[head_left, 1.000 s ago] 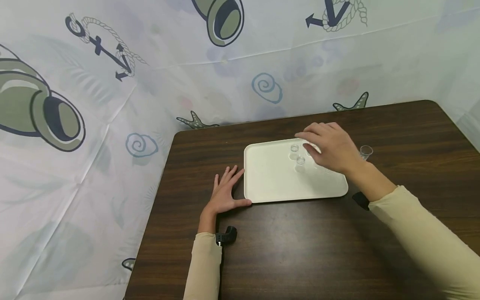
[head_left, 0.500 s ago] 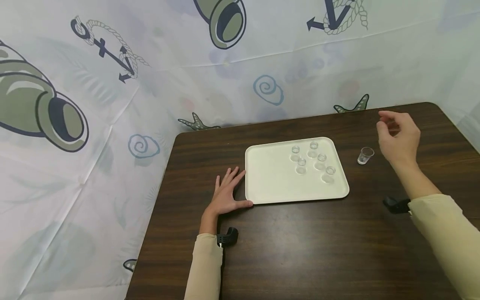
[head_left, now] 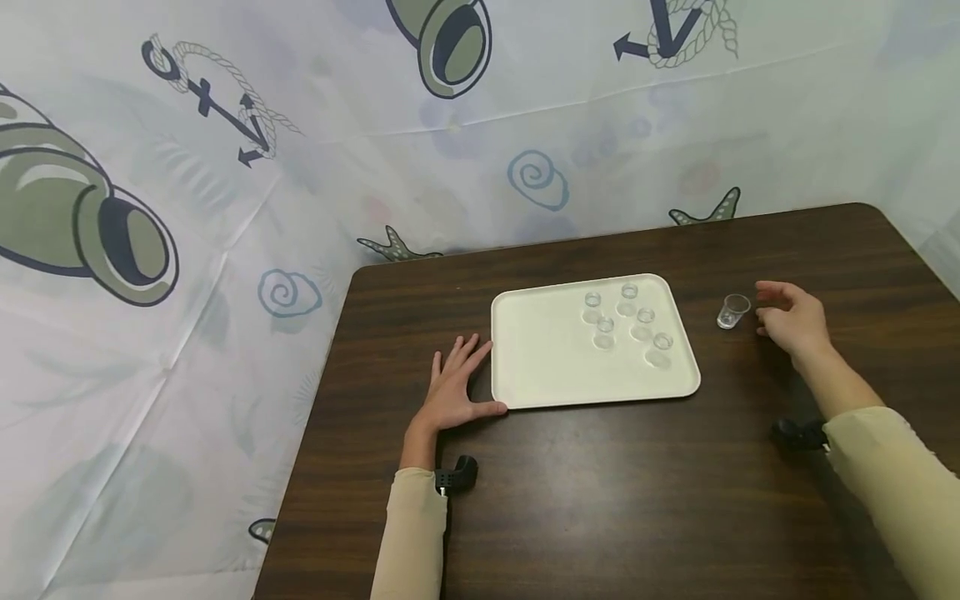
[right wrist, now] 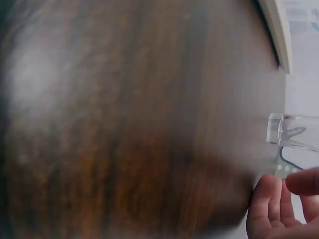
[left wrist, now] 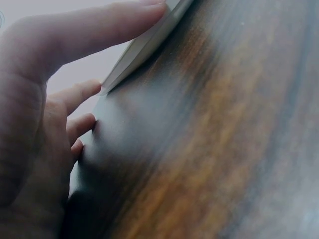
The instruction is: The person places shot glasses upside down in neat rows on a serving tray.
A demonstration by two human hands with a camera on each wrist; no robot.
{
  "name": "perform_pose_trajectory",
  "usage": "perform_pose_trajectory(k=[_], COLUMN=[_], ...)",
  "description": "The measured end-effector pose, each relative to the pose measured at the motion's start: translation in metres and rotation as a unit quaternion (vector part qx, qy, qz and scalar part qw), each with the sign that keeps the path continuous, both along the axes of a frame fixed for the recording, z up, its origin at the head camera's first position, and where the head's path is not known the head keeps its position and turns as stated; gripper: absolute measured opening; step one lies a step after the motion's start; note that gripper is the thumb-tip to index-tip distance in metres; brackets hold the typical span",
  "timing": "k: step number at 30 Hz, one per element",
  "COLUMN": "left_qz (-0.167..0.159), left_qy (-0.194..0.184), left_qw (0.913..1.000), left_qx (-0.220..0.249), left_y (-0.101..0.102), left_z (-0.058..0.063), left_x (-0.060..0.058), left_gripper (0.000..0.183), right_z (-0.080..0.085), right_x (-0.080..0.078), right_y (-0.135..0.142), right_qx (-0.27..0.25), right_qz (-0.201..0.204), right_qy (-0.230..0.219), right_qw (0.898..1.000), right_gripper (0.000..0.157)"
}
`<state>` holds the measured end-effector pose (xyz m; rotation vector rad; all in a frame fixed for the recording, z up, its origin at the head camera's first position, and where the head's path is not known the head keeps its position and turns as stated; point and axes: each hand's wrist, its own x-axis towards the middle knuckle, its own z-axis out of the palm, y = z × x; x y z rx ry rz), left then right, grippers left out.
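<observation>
A white tray [head_left: 540, 367] lies on the dark wooden table, with several small clear glasses standing on its right half; one glass [head_left: 662, 342] is closest to the tray's right rim. My left hand [head_left: 450, 392] rests at the tray's left end, fingers spread, thumb and index fingertip at its rim. In the left wrist view the thumb [left wrist: 99, 30] lies along the tray's edge. To the right of the tray a clear shot glass [head_left: 732, 312] stands alone on the table. Just right of it is my right hand [head_left: 797, 323], fingers loosely bent, a small gap short of the glass.
The wooden table [head_left: 585, 492] reaches back to a patterned cloth [head_left: 450, 167] that hangs behind it and on the left. Each wrist wears a black camera, such as the left one [head_left: 457, 473].
My right hand has moved from over the tray to the far right, then come down beside the lone shot glass. The left hand has stayed at the tray's end.
</observation>
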<state>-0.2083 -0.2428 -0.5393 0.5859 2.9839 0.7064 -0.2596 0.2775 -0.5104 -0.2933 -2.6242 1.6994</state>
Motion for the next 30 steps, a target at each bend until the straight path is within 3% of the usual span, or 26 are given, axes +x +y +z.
perform_pose_trajectory(k=[7, 12, 30], left_qz=[0.002, 0.0, 0.002], left_qy=[-0.004, -0.001, -0.005], left_qw=[1.0, 1.0, 1.0], left_qx=[0.001, 0.005, 0.004], left_y=[-0.0001, -0.0001, -0.0011], left_z=[-0.0007, -0.0014, -0.0019], left_x=[-0.0012, -0.0009, -0.001], left_gripper=[0.108, 0.107, 0.108], right_z=[-0.0072, -0.0081, -0.0066], right_x=[-0.0008, -0.0016, -0.0026], right_y=[0.0012, -0.0012, -0.0053], right_qx=[0.048, 0.092, 0.126], right_qz=[0.069, 0.095, 0.099], right_qy=[0.003, -0.001, 0.005], right_qw=[0.996, 0.991, 0.987], right_gripper=[0.048, 0.051, 0.05])
